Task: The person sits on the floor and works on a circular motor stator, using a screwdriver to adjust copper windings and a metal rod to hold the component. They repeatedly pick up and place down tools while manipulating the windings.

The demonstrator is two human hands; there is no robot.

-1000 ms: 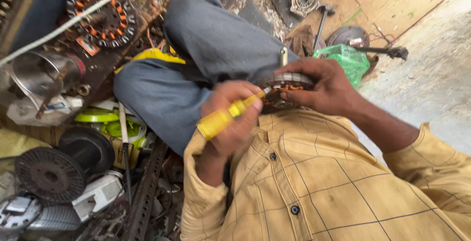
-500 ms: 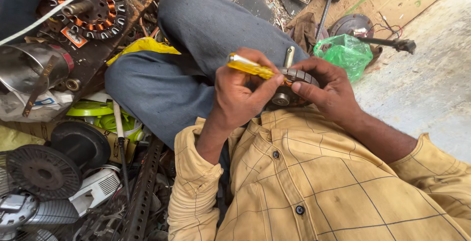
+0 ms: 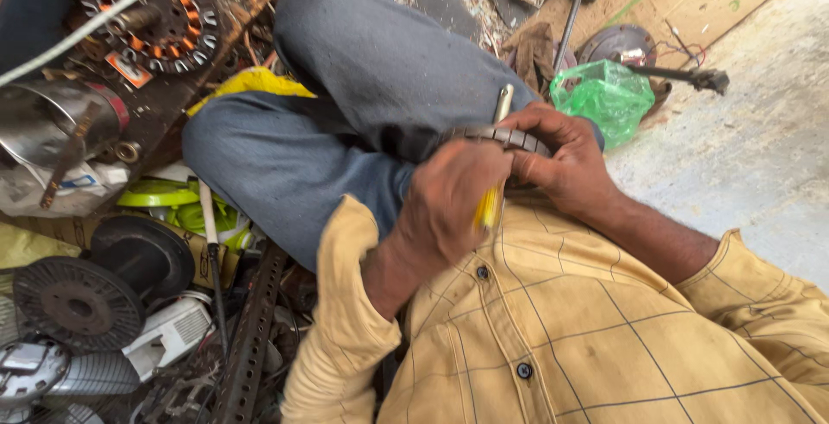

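Change since earlier: yellow-handled screwdriver (image 3: 489,206) has swung from lying across the lap to pointing toward the shirt, its handle now mostly hidden inside the fist; the view has also drifted slightly.
Head view, left hand: left hand (image 3: 449,204) is clenched round the screwdriver handle, knuckles up, just beside the round ribbed metal motor core (image 3: 505,137).
Head view, right hand: right hand (image 3: 566,161) wraps over the core's rim, fingers grasping it and pressing it onto the grey-trousered knee (image 3: 380,61).
Work piece: the core rests on the lap, between both hands; a thin pale metal rod (image 3: 503,103) stands up at its far edge.
Risk: the tool tip is hidden near the right hand's fingers; I judge that a slip off the core could jab them, or that the core could roll off the knee if the hold loosens.
Surface: bare concrete floor (image 3: 734,156) lies right of the core; cardboard lies beyond it.
Room: left of the core are a copper-wound stator (image 3: 142,1), a black ribbed disc (image 3: 78,303) and a slotted steel bar (image 3: 250,329); a green plastic bag (image 3: 604,96) sits just beyond it.
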